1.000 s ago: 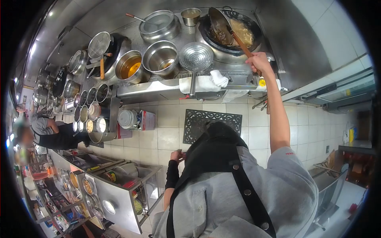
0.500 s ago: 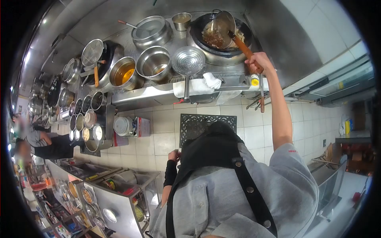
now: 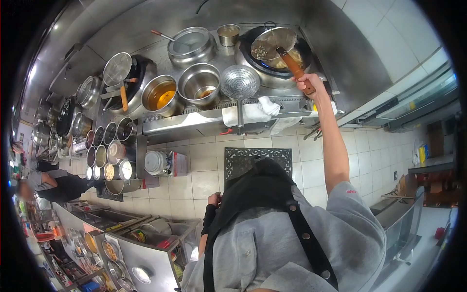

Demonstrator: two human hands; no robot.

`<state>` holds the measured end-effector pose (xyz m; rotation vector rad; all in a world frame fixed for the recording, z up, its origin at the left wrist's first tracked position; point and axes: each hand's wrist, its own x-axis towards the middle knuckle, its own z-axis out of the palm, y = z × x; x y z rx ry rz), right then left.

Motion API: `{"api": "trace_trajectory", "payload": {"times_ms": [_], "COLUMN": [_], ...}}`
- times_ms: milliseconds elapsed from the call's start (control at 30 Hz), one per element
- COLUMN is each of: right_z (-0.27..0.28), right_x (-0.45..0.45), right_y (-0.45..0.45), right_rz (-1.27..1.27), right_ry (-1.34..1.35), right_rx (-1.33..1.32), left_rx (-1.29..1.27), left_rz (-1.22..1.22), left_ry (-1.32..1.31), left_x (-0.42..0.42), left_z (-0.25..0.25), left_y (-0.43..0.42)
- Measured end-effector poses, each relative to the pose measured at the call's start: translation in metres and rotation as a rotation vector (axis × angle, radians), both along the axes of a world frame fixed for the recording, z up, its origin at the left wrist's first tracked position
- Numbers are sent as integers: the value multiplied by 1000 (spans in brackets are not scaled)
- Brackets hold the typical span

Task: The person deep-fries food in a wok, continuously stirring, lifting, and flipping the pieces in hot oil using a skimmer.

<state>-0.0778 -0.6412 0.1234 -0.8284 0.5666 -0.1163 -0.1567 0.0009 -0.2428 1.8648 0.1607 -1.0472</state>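
Note:
My right hand (image 3: 310,83) is wrapped around the wooden handle of a round fine-mesh strainer (image 3: 282,38). The strainer is over a black wok (image 3: 253,38) at the back right of the range, with small dark bits of food at the left of its mesh. Pale food (image 3: 290,60) shows in the wok under it; the strainer hides the rest. Low beside my black apron, my left hand (image 3: 214,198) has its fingers curled, and I see nothing in them.
A perforated ladle (image 3: 240,82) lies left of the wok, beside a steel pot (image 3: 199,83) and a pot of amber liquid (image 3: 159,95). White cloths (image 3: 250,113) lie on the range's front edge. A floor mat (image 3: 233,158) lies before me. A co-worker (image 3: 53,185) stands far left.
The strainer has swung from a steep tilt to nearly level above the wok, its food now bunched at the left. My right hand stays on the handle; the view has shifted slightly.

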Motion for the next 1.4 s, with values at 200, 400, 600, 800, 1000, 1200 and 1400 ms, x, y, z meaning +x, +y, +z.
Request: {"api": "trace_trajectory", "payload": {"times_ms": [200,400,600,800,1000,1200,1400], "right_z": [5,-29,-34,-2,30,-4,27], "right_x": [68,217,169,32,37,50,22], "right_y": [69,203,229,167,52,45,33], "right_rz": [-12,-184,-205,-357,-292,-438,-593], "right_ry": [-17,295,355,303,370,483,519], "right_rx": [-175,-1381,-1395,-1236,-689,-1059,-1194], "left_rx": [19,-115,-200,-167,-94,-112,-8], "left_rz": [134,559,579,510,313,382,335], "left_ry": [124,464,439,516,514,496,450], "left_x": [-2,10,27,8,29,56,19], "left_z": [8,22,17,15,12,5,18], "left_y": [41,58,61,51,34,27,26]}}
